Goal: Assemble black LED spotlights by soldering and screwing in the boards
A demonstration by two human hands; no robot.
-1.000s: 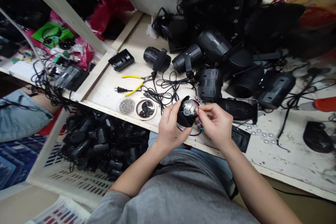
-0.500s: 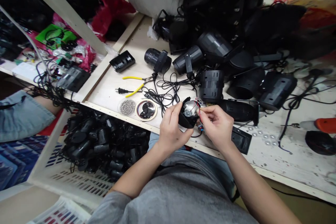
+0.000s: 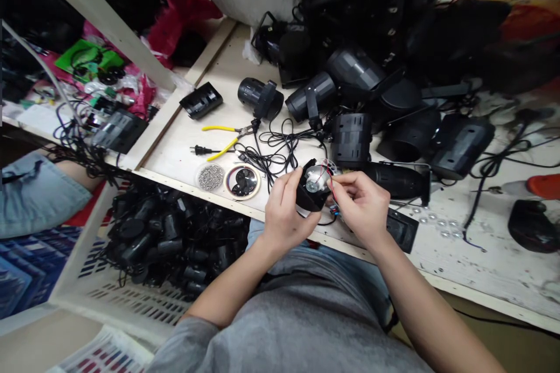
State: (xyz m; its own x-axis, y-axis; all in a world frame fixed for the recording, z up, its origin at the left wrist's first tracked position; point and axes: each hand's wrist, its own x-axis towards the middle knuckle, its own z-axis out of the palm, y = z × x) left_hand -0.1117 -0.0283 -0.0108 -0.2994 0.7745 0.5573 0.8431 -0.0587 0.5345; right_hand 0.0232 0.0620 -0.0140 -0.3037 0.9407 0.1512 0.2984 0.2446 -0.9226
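My left hand (image 3: 286,210) is wrapped around a black plastic lamp housing (image 3: 310,198) at the table's front edge. Inside the housing sits a small silvery motor (image 3: 315,178) with a red wire (image 3: 327,168) looping over it. My right hand (image 3: 363,201) is closed in a pinch at the motor's right side, with red wire at its fingertips. Below those fingers hangs a small part with blue on it (image 3: 335,210), partly hidden. A flat black cover (image 3: 400,230) lies just right of my right hand.
Yellow-handled pliers (image 3: 222,143), a dish of screws (image 3: 210,177) and a round dish of black discs (image 3: 241,181) are to the left. Black lamp bodies (image 3: 350,137) and cords pile up behind. A crate (image 3: 131,303) of black parts stands below; another person's leg (image 3: 44,195) is at left.
The view has shifted slightly, so the table things sit a little further left and up. Both hands keep nearly the same place and hold.
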